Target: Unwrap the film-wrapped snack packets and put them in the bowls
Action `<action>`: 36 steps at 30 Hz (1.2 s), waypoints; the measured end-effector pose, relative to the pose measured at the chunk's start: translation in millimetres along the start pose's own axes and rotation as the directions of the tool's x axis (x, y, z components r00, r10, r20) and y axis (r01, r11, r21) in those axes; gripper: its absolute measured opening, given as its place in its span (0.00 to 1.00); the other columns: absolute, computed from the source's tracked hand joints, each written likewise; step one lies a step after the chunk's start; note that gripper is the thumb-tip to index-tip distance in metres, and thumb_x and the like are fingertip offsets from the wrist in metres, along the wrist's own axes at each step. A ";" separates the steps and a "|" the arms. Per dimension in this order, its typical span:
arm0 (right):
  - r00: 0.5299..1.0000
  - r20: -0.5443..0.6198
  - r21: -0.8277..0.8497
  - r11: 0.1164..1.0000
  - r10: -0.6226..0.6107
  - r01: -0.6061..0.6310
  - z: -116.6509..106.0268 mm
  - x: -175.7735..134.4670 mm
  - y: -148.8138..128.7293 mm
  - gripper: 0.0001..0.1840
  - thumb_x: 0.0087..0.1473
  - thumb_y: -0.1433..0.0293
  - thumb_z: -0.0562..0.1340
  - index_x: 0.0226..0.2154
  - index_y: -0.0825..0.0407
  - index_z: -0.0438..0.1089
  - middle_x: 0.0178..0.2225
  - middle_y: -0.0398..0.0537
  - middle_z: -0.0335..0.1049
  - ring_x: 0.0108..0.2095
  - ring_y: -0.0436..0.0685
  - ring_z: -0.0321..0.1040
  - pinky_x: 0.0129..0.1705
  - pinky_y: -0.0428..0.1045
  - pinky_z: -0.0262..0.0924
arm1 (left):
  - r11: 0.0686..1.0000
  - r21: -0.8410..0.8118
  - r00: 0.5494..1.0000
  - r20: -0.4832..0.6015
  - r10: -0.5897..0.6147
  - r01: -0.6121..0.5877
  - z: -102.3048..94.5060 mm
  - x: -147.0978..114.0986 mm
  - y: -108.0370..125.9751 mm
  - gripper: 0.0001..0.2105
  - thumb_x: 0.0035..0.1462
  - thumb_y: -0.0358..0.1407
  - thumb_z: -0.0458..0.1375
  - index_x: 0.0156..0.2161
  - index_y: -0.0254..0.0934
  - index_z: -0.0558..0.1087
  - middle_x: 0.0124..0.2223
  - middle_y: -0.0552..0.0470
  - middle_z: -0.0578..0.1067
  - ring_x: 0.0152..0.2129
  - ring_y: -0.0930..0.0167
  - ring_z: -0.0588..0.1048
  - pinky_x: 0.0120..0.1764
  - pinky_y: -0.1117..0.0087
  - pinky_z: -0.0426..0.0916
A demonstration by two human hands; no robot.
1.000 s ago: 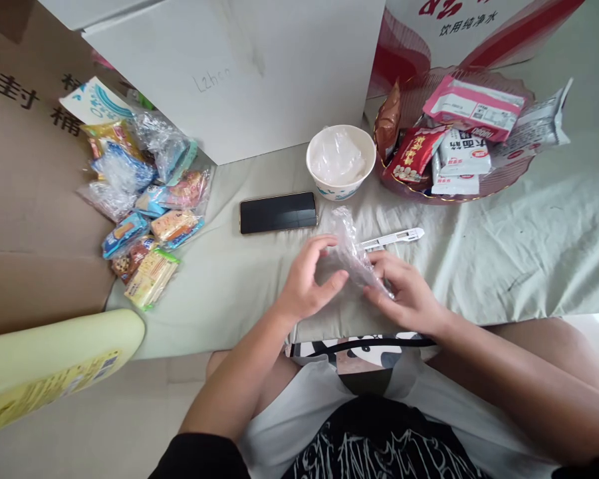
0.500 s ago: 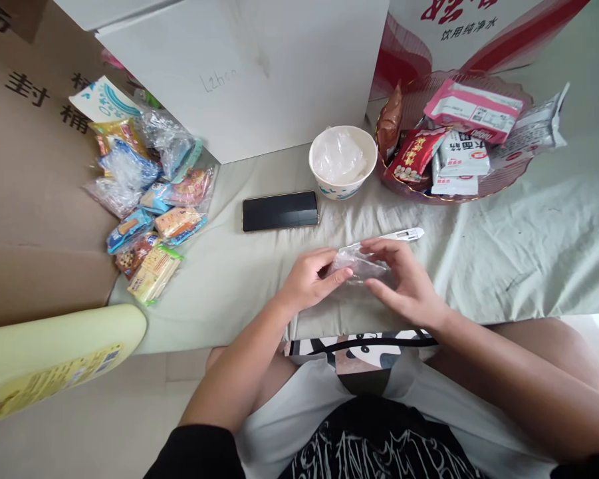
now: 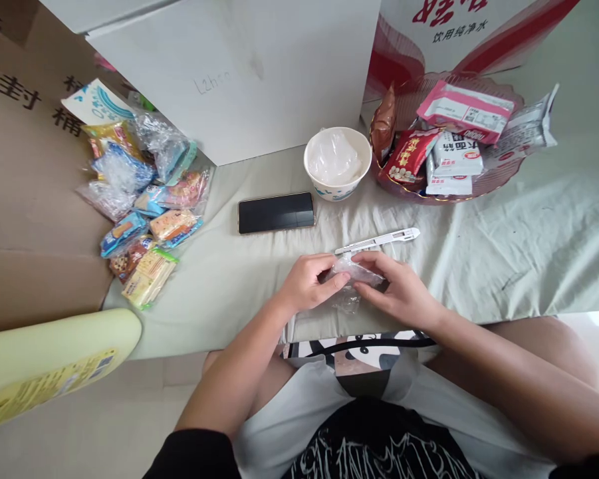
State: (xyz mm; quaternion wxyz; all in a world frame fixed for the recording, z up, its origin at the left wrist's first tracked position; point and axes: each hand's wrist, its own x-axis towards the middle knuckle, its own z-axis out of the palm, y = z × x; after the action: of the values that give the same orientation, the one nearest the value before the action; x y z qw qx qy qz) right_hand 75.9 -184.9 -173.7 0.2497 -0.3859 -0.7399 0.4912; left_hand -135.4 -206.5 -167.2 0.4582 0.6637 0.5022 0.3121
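Observation:
A crumpled clear plastic bag (image 3: pixel 350 269) is between my two hands, near the front edge of the cloth-covered table. My left hand (image 3: pixel 310 283) grips its left side with thumb and fingers. On the other side, my right hand (image 3: pixel 397 285) has its fingers and thumb closed on the bag's right part. A loose fold of the plastic hangs below the hands. Just beyond my fingertips lies a white utility knife (image 3: pixel 379 240). Farther back stands a paper bowl (image 3: pixel 335 191) with clear plastic inside it.
A black phone (image 3: pixel 276 213) lies left of the bowl. At the right, a pink-tinted glass dish (image 3: pixel 446 196) holds several snack packets. More wrapped snacks (image 3: pixel 149 276) are piled at the left beside a cardboard box (image 3: pixel 34 199). A white box (image 3: pixel 279 80) stands behind.
My right hand has moved left, closer to my left hand, and closed on the plastic. The bag is bunched up more, and the knife is more fully exposed. The view has shifted slightly.

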 end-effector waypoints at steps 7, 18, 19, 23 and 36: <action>1.000 -0.009 -0.083 0.996 0.012 -0.013 2.6 -0.1 0.8 0.19 0.56 0.65 0.63 0.51 0.50 0.65 0.25 0.38 0.66 0.23 0.51 0.64 0.27 0.48 0.59 | 0.998 0.008 0.998 0.026 -0.060 0.060 -1.0 -0.1 -1.9 0.09 0.57 0.41 0.61 0.37 0.37 0.74 0.27 0.57 0.69 0.23 0.75 0.65 0.29 0.72 0.60; 1.000 0.014 -0.024 1.000 -0.002 0.002 0.9 2.0 -1.6 0.15 0.58 0.63 0.62 0.47 0.49 0.66 0.26 0.41 0.71 0.24 0.51 0.64 0.27 0.47 0.58 | 0.996 -0.081 0.985 -0.164 -0.058 0.045 0.7 1.7 -5.9 0.09 0.57 0.42 0.63 0.35 0.37 0.74 0.31 0.54 0.75 0.27 0.73 0.71 0.31 0.72 0.65; 1.000 0.011 -0.018 1.000 -0.006 0.006 1.3 2.0 -1.4 0.16 0.58 0.63 0.62 0.49 0.49 0.66 0.27 0.41 0.71 0.24 0.51 0.65 0.27 0.48 0.58 | 0.997 -0.073 0.979 -0.199 -0.052 0.038 1.0 2.5 -6.6 0.09 0.57 0.42 0.63 0.35 0.37 0.74 0.32 0.53 0.75 0.28 0.73 0.71 0.32 0.72 0.65; 1.000 -0.002 -0.006 1.000 0.017 -0.017 2.2 1.8 0.2 0.15 0.59 0.65 0.61 0.49 0.49 0.66 0.28 0.41 0.71 0.25 0.52 0.66 0.28 0.47 0.60 | 1.000 -0.016 0.968 -0.249 -0.015 0.011 3.9 4.5 -8.1 0.09 0.59 0.42 0.62 0.36 0.37 0.75 0.33 0.53 0.74 0.29 0.73 0.72 0.33 0.72 0.65; 0.949 -0.305 -0.012 0.996 0.078 -0.086 12.6 0.9 7.6 0.04 0.59 0.70 0.57 0.39 0.46 0.64 0.27 0.42 0.70 0.25 0.54 0.66 0.29 0.50 0.61 | 0.999 0.034 0.810 -0.585 0.028 -0.010 2.2 0.4 -11.1 0.14 0.60 0.43 0.62 0.30 0.39 0.64 0.28 0.56 0.65 0.25 0.74 0.64 0.30 0.72 0.62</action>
State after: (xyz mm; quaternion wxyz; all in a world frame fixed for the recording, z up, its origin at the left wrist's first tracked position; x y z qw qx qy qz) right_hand 68.5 -189.3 -185.6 0.3352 -0.4903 -0.6820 0.4268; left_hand -137.6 -205.9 -178.3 0.2685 0.5470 0.6168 0.4983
